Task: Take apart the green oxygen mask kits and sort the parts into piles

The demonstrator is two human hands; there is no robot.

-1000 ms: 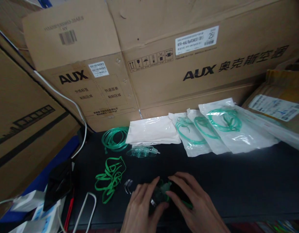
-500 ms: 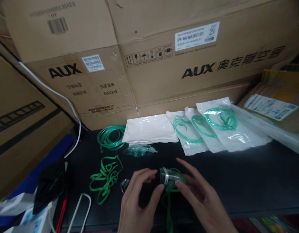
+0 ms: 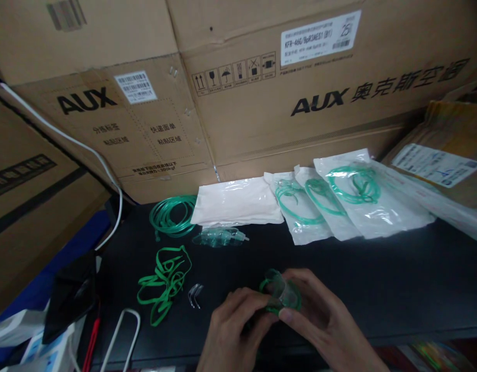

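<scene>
Both my hands hold a clear green plastic mask (image 3: 281, 294) just above the black table (image 3: 378, 279) near its front edge. My left hand (image 3: 232, 330) pinches its lower left side with closed fingers. From the right, my right hand (image 3: 323, 323) curls around it, thumb pressed on its front. A green strap hangs from the mask between my hands.
Green elastic straps (image 3: 164, 281), a small clear clip (image 3: 195, 295), a coil of green tubing (image 3: 171, 216) and another clear mask (image 3: 218, 236) lie to the left. Sealed bags with green tubing (image 3: 339, 204) and a flat white bag (image 3: 238, 202) lie at the back, against big cardboard boxes (image 3: 261, 103).
The mask has been turned in my hands and brought slightly right. My left fingers closed further onto it. The camera tilted a little downward.
</scene>
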